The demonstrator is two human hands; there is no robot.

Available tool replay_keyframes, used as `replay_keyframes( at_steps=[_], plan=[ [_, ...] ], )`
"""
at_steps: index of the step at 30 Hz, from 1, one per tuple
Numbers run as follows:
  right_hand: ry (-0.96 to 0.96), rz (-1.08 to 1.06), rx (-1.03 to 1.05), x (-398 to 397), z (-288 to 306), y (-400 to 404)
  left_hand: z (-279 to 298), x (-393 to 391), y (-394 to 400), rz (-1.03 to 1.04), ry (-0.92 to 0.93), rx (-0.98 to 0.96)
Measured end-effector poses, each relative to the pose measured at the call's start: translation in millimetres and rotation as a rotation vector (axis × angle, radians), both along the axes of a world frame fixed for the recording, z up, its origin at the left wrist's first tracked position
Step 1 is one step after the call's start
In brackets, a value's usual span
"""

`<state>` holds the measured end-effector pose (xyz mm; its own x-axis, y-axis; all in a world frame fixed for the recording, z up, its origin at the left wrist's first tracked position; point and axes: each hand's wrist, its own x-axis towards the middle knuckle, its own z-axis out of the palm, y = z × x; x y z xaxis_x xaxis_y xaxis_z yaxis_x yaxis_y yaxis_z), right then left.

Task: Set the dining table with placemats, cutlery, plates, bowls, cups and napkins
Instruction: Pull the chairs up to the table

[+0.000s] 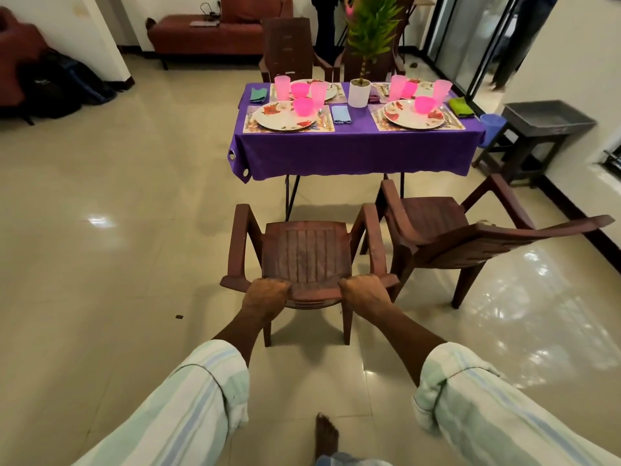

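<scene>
The table-setting itself looks essentially finished. In the upper middle of the frame the tabletop [356, 142], under a purple cloth, carries four places: placemats [249, 124] under floral plates [284, 119], pink bowls [303, 106] on the plates, pink cups [281, 87] beside them, folded napkins [341, 114] in blue, green and lilac, and cutlery [322, 116] that is hard to make out but seems to lie along the plate edges. A white potted plant [359, 92] stands at the centre.

What seems left is seating. In the lower middle, the left hand [265, 297] and the right hand [364, 294] both curl over the top of the backrest of a brown plastic chair [305, 257], gripping it at either end. This chair stands well apart from the near table edge, facing it. A second chair [447, 230] sits just beside it to the right, turned at an angle, its armrest near the held chair's right arm.

The tiled floor between chair and hanging cloth is open, so a straight push forward has room; the tight spots, I judge, are the neighbouring chair's arm and the table legs below the cloth hem. A bare foot [326, 435] shows at the bottom edge, behind the chair's rear legs.
</scene>
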<state>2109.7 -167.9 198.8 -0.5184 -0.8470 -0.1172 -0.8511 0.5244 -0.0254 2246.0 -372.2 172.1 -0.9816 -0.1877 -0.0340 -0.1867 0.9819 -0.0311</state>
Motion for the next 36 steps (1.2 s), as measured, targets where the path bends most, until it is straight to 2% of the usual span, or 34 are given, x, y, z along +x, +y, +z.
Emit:
replay_keyframes(
  at_steps=[7,15,29,32,34,36],
  plan=[
    [-0.048,-0.03,-0.004,-67,-2,-34,5,-66,-31,0.063,-0.04,0.002],
    [-0.025,-0.035,-0.038,-127,-8,-40,0,-121,-37,0.037,0.005,0.021],
    [0.009,-0.094,-0.051,-136,-14,-62,1,-135,-56,0.035,0.04,0.008],
    [0.015,-0.098,0.025,-137,-13,-63,6,-135,-51,0.049,0.005,-0.007],
    [-0.133,-0.104,0.148,-145,-8,-68,9,-134,-51,0.045,-0.031,0.044],
    [-0.486,-0.129,0.246,-150,7,-78,11,-133,-56,0.018,-0.037,0.162]
  ],
)
